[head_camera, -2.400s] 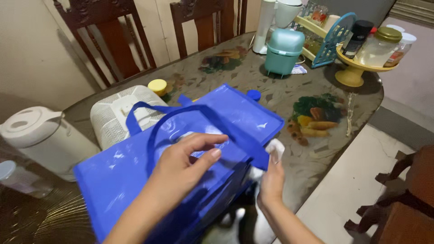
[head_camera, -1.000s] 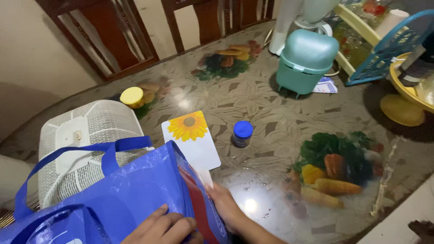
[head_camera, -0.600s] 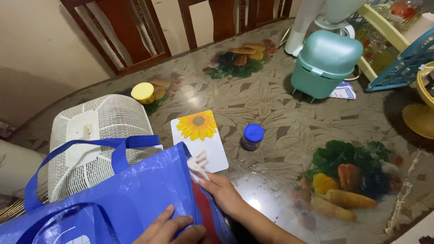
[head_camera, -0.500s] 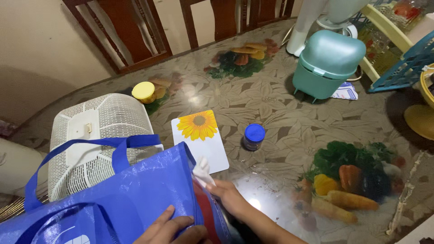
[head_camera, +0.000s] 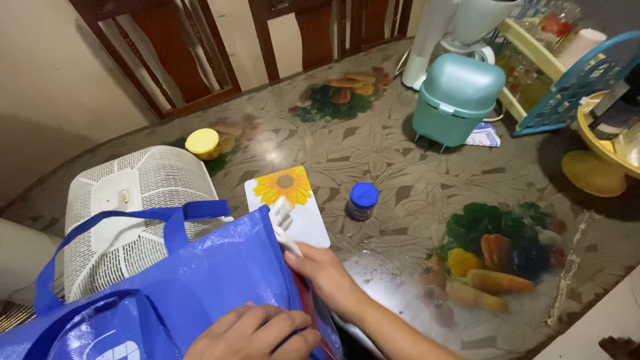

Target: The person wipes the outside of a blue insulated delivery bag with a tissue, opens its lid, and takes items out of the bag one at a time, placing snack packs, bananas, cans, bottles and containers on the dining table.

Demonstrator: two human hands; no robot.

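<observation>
Our right hand (head_camera: 327, 277) pinches a crumpled white cloth (head_camera: 283, 220) against the upper side edge of the blue tote bag (head_camera: 200, 287), while our left hand (head_camera: 257, 331) presses flat on the bag's near face, fingers closed over it. Just beyond the cloth, a sunflower card (head_camera: 288, 203) and a blue-lidded jar (head_camera: 363, 200) sit on the worktop (head_camera: 400, 160).

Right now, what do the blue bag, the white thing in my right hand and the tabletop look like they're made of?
The blue bag looks like laminated woven plastic: glossy, crinkled, with a faint weave. The white cloth in the right hand seems soft fabric or tissue; it bunches limply, too blurred to be sure. The tabletop looks glossy, perhaps glass or clear vinyl over a printed floral cover, given the light's glare.
</observation>
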